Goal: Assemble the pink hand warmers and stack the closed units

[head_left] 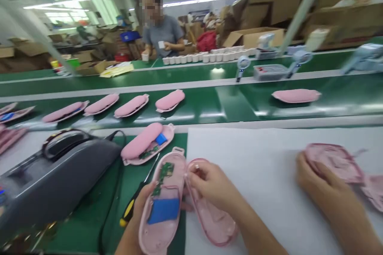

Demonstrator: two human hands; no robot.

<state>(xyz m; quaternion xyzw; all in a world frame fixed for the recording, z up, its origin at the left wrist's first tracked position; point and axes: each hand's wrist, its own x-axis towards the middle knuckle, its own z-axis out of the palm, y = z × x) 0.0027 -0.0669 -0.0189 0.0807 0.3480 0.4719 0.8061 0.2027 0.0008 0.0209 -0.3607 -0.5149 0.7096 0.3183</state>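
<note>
My left hand (140,207) is closed around one pink oval shell half (152,237). Inside this half are a green circuit board (164,173) and a blue rectangular block (163,210). Beside it lies the matching pink shell half (217,225), its hollow side up. My right hand (212,185) is over the upper end of that second half, thumb and fingers pinched together. Whatever is in the pinch is too small or hidden to make out. A screwdriver (131,203) with a black and yellow handle lies just left of my left hand.
A grey machine (68,171) with a cable stands at left. Pink cases (140,143) lie near it and along the green conveyor (203,105). At right, another person's hand (323,183) holds a pink piece (335,161) above white paper (254,155). Opposite, a co-worker (167,30) handles white cups.
</note>
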